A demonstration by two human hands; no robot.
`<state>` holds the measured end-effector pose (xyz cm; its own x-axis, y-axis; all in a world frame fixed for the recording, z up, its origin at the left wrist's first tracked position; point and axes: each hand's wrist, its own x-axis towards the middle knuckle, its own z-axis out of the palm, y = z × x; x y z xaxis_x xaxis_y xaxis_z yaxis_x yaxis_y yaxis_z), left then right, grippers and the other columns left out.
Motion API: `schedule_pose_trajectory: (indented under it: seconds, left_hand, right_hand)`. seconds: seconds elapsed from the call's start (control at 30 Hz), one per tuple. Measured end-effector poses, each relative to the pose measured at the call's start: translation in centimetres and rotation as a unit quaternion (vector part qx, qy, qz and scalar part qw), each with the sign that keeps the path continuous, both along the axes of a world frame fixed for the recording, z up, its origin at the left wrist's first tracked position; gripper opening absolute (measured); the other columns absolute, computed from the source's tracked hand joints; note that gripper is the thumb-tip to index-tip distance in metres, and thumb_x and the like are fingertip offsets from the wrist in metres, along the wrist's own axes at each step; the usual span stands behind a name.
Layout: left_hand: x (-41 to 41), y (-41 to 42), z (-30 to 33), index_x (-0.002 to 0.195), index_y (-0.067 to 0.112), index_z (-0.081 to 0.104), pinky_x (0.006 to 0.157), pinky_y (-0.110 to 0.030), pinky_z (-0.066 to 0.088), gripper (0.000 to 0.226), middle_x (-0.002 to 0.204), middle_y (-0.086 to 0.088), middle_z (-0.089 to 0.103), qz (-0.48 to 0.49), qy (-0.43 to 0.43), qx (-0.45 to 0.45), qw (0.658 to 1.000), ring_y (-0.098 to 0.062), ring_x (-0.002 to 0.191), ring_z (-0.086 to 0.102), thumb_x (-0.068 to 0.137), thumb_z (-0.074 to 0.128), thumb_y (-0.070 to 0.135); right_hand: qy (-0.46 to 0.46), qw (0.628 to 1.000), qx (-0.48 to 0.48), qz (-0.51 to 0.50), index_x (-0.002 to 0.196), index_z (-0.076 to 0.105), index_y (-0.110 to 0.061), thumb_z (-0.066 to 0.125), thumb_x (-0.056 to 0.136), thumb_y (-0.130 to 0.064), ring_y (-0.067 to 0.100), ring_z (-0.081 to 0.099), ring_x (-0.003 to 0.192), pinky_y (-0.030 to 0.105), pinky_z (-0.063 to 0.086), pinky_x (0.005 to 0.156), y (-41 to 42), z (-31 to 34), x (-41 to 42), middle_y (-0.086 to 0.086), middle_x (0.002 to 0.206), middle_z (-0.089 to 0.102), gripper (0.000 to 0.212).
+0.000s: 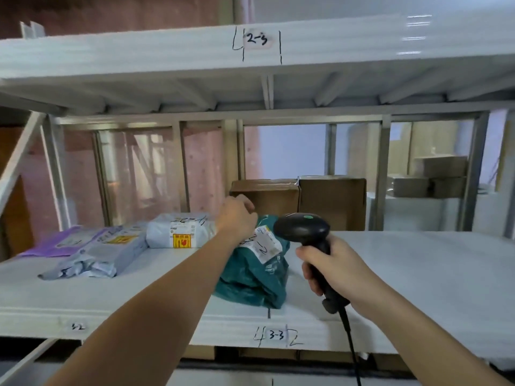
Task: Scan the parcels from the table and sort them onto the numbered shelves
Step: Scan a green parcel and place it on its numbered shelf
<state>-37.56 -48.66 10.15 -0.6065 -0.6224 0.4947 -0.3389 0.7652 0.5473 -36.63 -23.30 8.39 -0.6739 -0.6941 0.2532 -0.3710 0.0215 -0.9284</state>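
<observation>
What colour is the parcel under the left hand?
Dark green parcel with a white label, seen in the head view.

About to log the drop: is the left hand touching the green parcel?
Touching. The head view shows the left hand resting on the top of the green parcel, no gap visible.

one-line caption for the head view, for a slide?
Left hand on green parcel at shelf label 3-3; right hand grips barcode scanner.

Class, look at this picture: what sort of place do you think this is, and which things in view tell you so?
Probably a parcel sorting or storage room. White shelves carry handwritten number labels, mailer bags such as the green parcel and cardboard boxes lie on them, and the right hand grips a barcode scanner.
</observation>
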Motion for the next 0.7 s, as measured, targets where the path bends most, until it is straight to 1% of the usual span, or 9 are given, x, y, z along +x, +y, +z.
schedule_pose_trajectory:
  seconds: [0.07,0.1,0.17,0.23,0.27,0.33,0.5,0.57,0.7]
  left_hand:
    - [1.9,0.5,0.7,0.105,0.029,0.068,0.094,-0.036,0.053,0.011,0.111,0.008,0.066,-0.080,-0.041,-0.045,0.995,-0.016,0.106,0.063,0.094,0.068,0.030]
    - [3.0,0.7,0.8,0.104,0.031,0.069,0.094,-0.037,0.053,0.013,0.109,0.009,0.067,-0.120,-0.095,-0.058,0.987,-0.015,0.105,0.063,0.094,0.067,0.037]
    - [5.6,1.1,0.5,0.119,0.032,0.069,0.098,-0.037,0.050,0.034,0.119,0.010,0.067,-0.202,-0.209,-0.066,0.955,-0.015,0.111,0.061,0.093,0.065,0.055]
    - [7.1,0.4,-0.7,0.141,0.034,0.058,0.107,-0.038,0.045,0.064,0.137,0.011,0.058,-0.253,-0.258,-0.061,0.930,-0.012,0.125,0.054,0.087,0.068,0.067]
    - [7.4,-0.1,-1.4,0.146,0.036,0.052,0.112,-0.039,0.043,0.074,0.142,0.013,0.055,-0.267,-0.252,-0.070,0.927,-0.010,0.129,0.051,0.083,0.071,0.070]
    - [7.0,-1.0,-2.5,0.145,0.043,0.050,0.112,-0.042,0.045,0.080,0.144,0.017,0.055,-0.264,-0.219,-0.106,0.933,-0.009,0.131,0.051,0.076,0.071,0.077]
    - [5.2,-2.4,-3.9,0.120,0.046,0.056,0.095,-0.048,0.055,0.052,0.119,0.019,0.061,-0.220,-0.167,-0.175,0.945,-0.013,0.115,0.055,0.081,0.056,0.079]
    - [4.6,-2.8,-4.0,0.126,0.047,0.054,0.098,-0.051,0.054,0.057,0.130,0.016,0.061,-0.198,-0.182,-0.186,0.945,-0.018,0.124,0.053,0.082,0.052,0.083]
    - [4.1,-2.6,-3.8,0.150,0.042,0.043,0.112,-0.053,0.045,0.065,0.157,0.007,0.047,-0.163,-0.219,-0.193,0.943,-0.023,0.146,0.038,0.093,0.057,0.071]
  right_hand:
    - [-0.003,1.000,-0.001,-0.011,0.095,0.057,-0.008,0.060,0.096,-0.019,0.023,0.055,0.052,0.035,0.047,0.055,-0.5,-0.4,0.2,0.010,0.067,0.064,0.011]
    - [-0.004,1.000,-0.001,-0.017,0.096,0.057,-0.007,0.060,0.096,-0.018,0.023,0.055,0.051,0.035,0.047,0.055,-0.8,-0.5,0.3,0.011,0.067,0.064,0.012]
    - [-0.007,1.000,-0.001,-0.030,0.096,0.057,-0.005,0.060,0.096,-0.018,0.024,0.055,0.051,0.035,0.047,0.055,-1.4,-0.7,0.7,0.012,0.067,0.064,0.013]
    - [-0.016,0.999,-0.005,-0.041,0.095,0.057,-0.005,0.060,0.097,-0.017,0.025,0.054,0.051,0.035,0.046,0.054,-2.1,-0.9,1.1,0.012,0.066,0.063,0.012]
    - [-0.023,0.999,-0.009,-0.046,0.095,0.057,-0.006,0.060,0.097,-0.016,0.025,0.054,0.050,0.035,0.046,0.053,-2.5,-0.9,1.4,0.012,0.066,0.063,0.011]
    - [-0.030,0.998,-0.009,-0.047,0.094,0.057,-0.007,0.060,0.097,-0.017,0.025,0.054,0.050,0.034,0.045,0.051,-2.9,-0.9,1.9,0.011,0.066,0.063,0.010]
    - [-0.035,0.997,-0.004,-0.070,0.091,0.055,-0.007,0.059,0.097,-0.016,0.023,0.052,0.047,0.033,0.044,0.051,-3.9,-1.1,4.1,0.010,0.065,0.062,0.011]
    - [-0.039,0.996,-0.001,-0.079,0.094,0.056,-0.007,0.059,0.097,-0.016,0.023,0.053,0.048,0.034,0.045,0.052,-3.8,-1.2,4.7,0.010,0.065,0.062,0.010]
    - [-0.041,0.992,0.002,-0.119,0.094,0.057,-0.007,0.059,0.097,-0.015,0.022,0.054,0.048,0.033,0.047,0.052,-2.8,-1.8,5.9,0.009,0.065,0.063,0.009]
